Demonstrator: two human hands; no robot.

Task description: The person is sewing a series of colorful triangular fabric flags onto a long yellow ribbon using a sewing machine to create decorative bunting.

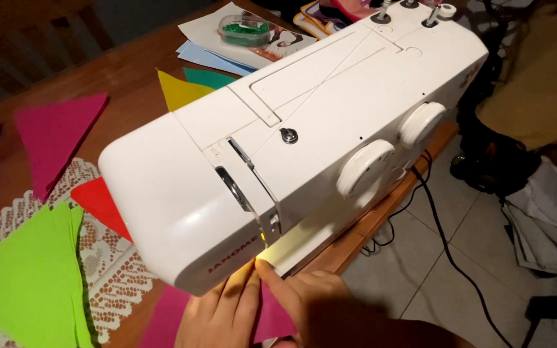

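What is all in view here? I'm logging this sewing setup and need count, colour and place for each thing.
sewing machine: one, white, centre of the table
dials: two, white, on the machine's front
table: one, brown wood, under everything
fabric triangles: several; pink, lime green, red, yellow, teal, left of the machine
magenta fabric: one piece, under the hands at the machine's lit end
lace cloth: one, white, under the lime green triangle
clear plastic case: one, green inside, on papers at the far side
power cord: one, black, down to the tiled floor
left hand: on the magenta fabric
right hand: beside it, forefinger toward the light
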